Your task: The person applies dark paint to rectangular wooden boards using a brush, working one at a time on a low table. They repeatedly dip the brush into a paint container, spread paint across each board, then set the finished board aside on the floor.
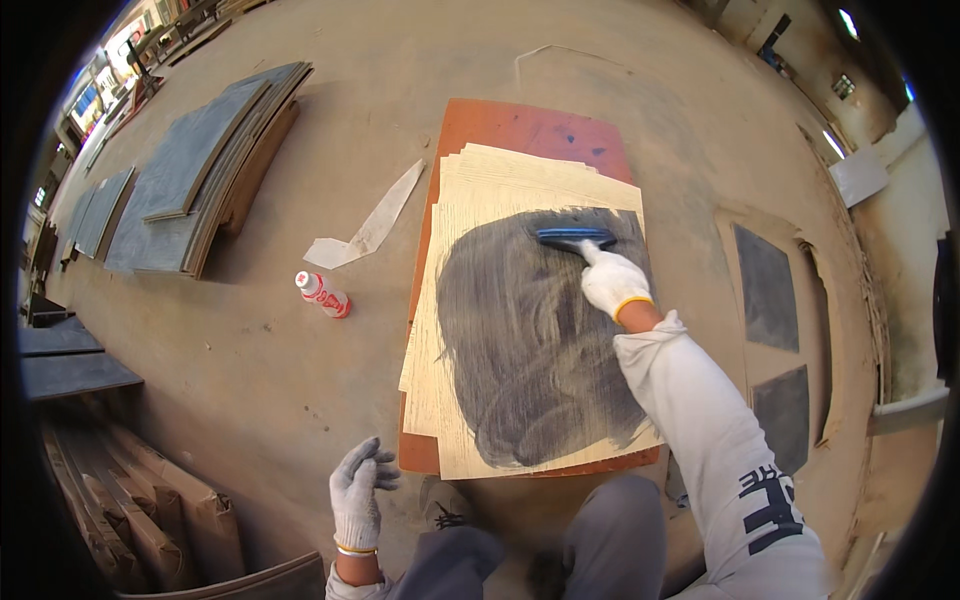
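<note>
My right hand [614, 284], in a white glove with a yellow cuff, grips a squeegee [576, 236] with a wide blue-and-black head. Its blade lies on the far part of a dark grey, streaky smear [535, 345]. The smear covers most of the top sheet in a stack of pale wood-grained sheets [428, 400]. Beneath the stack is a reddish-brown board [530, 125], showing at the far end and along the edges. My left hand [358, 496], gloved with grey-stained fingers, hangs empty beside the stack's near left corner. Its fingers are slightly bent and apart.
A red-and-white bottle [325, 296] stands on the floor left of the stack, near a torn pale strip [372, 220]. Dark boards [185, 180] are piled farther left. Brown wrapped bundles [165, 510] sit at the near left. Dark panels [768, 290] lie to the right.
</note>
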A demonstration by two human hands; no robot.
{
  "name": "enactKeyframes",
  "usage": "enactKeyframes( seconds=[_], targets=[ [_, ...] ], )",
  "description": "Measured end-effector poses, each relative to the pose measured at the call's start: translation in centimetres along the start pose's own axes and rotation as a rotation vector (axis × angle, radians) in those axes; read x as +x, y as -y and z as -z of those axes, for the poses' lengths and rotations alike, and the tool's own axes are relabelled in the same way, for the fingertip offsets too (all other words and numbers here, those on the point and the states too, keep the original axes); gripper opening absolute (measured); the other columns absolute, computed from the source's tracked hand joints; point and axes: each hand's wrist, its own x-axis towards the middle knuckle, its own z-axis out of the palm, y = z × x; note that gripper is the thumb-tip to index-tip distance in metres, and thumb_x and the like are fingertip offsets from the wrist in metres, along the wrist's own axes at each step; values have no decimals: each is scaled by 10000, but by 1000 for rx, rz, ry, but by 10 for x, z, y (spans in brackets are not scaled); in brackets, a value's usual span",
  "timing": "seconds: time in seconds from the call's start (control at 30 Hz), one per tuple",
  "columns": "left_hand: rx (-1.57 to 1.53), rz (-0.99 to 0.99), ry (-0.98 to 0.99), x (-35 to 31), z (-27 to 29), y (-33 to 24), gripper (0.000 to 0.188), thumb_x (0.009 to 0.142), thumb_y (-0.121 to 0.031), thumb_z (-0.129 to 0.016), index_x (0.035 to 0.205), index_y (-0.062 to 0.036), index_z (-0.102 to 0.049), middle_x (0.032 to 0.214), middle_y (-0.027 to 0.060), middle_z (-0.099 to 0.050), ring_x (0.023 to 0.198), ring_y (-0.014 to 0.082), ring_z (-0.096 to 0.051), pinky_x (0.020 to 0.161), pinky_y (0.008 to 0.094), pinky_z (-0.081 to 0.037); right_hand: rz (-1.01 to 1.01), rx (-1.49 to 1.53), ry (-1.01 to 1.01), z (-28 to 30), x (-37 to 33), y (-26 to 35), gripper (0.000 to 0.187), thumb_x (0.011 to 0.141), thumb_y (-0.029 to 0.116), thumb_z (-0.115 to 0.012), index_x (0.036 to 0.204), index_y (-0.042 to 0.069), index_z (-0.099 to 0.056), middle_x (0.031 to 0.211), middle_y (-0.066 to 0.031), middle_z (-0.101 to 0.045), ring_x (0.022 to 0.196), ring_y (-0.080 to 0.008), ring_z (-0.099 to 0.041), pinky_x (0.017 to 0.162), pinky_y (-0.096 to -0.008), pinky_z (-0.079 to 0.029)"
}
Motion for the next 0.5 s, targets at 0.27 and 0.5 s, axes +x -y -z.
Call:
enactKeyframes(
  seconds=[0.27,0.5],
  targets=[
    [572,522,115,-28,10,79,342,958,-71,-529,1207,40,-736,859,134,-744,695,135,-687,629,313,-576,7,-12,-72,8,42,-13,442,995,218,-446,1378,125,-647,1380,-204,-665,1294,-390,-624,1089,-499,-495],
    [909,240,422,-8,9,137,323,959,-278,-587,1146,-95,-776,1095,216,-752,1060,422,-700,952,489,-552,-71,-66,-61,23,57,-33,450,1030,205,-398,1372,89,-666,1396,-218,-654,1326,-389,-607,1113,-487,-480]
  ],
)
